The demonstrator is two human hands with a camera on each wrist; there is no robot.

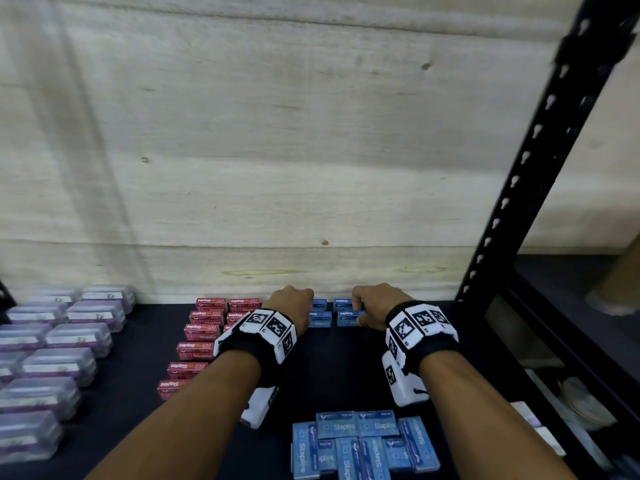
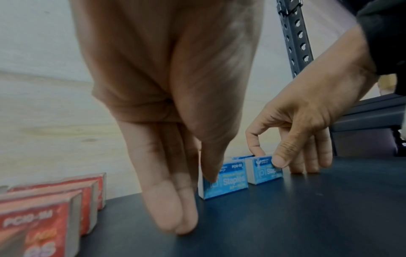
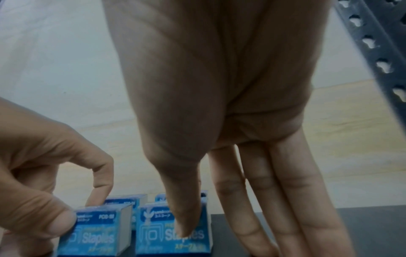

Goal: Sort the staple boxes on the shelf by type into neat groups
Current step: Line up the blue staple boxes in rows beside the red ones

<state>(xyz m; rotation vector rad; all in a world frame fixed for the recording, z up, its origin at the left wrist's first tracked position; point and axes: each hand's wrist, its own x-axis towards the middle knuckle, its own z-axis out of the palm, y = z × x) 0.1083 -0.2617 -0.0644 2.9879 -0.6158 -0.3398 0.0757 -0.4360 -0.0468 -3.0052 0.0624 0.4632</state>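
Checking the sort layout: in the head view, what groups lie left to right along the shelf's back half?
Clear plastic cases → red staple boxes → left hand → blue staple boxes → right hand → black shelf upright.

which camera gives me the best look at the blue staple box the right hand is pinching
The left wrist view: the blue staple box stands unobstructed, the right hand pinching it by thumb and forefinger. In the right wrist view the thumb covers part of its face. The head view shows it small and mostly hidden.

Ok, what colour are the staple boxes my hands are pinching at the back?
Blue staple boxes, white lettering; clearest in the right wrist view.
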